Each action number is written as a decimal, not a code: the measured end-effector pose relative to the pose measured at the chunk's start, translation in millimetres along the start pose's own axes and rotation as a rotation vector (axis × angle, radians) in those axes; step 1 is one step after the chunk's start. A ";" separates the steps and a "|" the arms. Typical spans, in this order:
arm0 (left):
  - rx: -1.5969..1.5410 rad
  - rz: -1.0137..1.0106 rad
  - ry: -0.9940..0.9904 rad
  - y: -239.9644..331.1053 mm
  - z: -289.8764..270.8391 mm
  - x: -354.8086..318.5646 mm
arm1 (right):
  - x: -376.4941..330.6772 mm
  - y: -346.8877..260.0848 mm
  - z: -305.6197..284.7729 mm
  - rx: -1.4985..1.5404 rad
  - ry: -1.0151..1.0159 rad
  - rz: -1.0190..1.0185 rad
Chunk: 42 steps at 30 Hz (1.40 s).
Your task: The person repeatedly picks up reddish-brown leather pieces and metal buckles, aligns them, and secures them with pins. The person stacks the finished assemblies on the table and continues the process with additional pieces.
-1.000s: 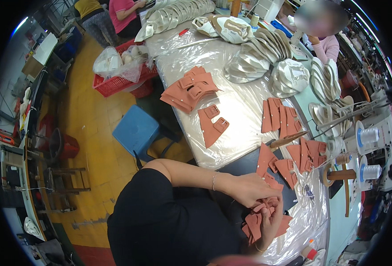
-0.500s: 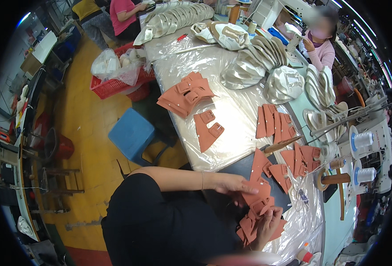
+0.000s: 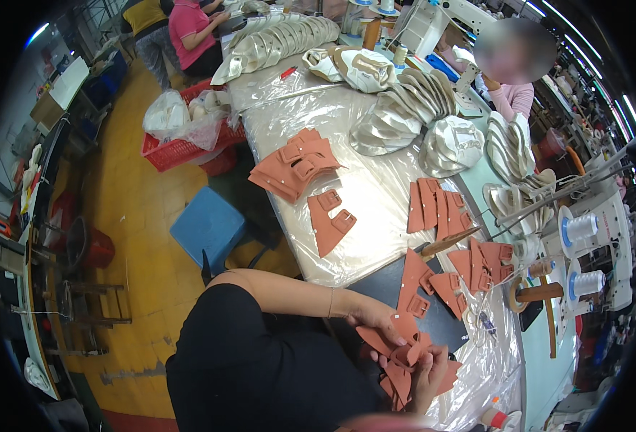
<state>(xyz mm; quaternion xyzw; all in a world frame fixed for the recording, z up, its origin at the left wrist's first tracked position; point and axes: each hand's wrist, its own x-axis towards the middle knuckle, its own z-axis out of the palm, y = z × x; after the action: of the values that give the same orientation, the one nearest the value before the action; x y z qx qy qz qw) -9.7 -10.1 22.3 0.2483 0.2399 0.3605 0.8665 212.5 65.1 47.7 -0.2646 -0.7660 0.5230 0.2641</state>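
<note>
My left hand [image 3: 377,317] pinches a terracotta strap piece [image 3: 404,324], a flat, leather-like cut piece. My right hand [image 3: 427,373] meets it from below, its fingers closed on the folded strap end of the same piece. Under my hands lies a bunch of similar pieces [image 3: 398,381], partly hidden by my fingers. Just beyond, a piece with covered buckles [image 3: 411,284] rests on the dark board [image 3: 375,277], beside a smaller buckled piece [image 3: 449,294].
Farther up the plastic-covered table [image 3: 282,108] are a stack of terracotta pieces [image 3: 296,165], a single buckled piece [image 3: 330,223] and rows of silvery parts [image 3: 282,47]. A wooden-handled tool [image 3: 451,240] and thread spools [image 3: 584,227] are at right; a blue stool [image 3: 208,223] stands left. Other people sit or stand beyond.
Both hands have come closer together around the strap piece, which is now bent and folded between them. The view has shifted slightly.
</note>
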 end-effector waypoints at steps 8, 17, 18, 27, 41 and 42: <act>0.448 0.096 0.098 6.1 16.1 -21.5 | -5.0 -21.6 -8.0 -0.096 -0.179 0.082; 0.510 0.302 -0.026 19.1 20.2 -22.4 | 4.3 -17.1 -12.6 0.517 -0.177 0.204; 0.524 0.366 -0.002 19.5 22.5 -20.7 | 5.4 -14.0 -8.1 0.587 -0.128 0.160; 0.076 0.334 -0.103 26.6 40.1 -21.2 | 22.7 3.5 41.9 0.721 0.252 0.068; 0.583 0.065 0.228 28.2 45.8 -16.1 | 22.1 -9.5 14.6 0.713 0.047 -0.027; 0.636 -0.035 0.269 28.7 45.9 -16.3 | 22.7 -7.8 16.9 0.785 0.033 -0.050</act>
<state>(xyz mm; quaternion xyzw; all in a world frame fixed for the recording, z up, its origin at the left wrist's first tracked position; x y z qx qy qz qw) -7.1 -16.4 78.4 0.4521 0.4566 0.2820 0.7124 183.7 67.0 52.6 -0.1333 -0.5096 0.7652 0.3703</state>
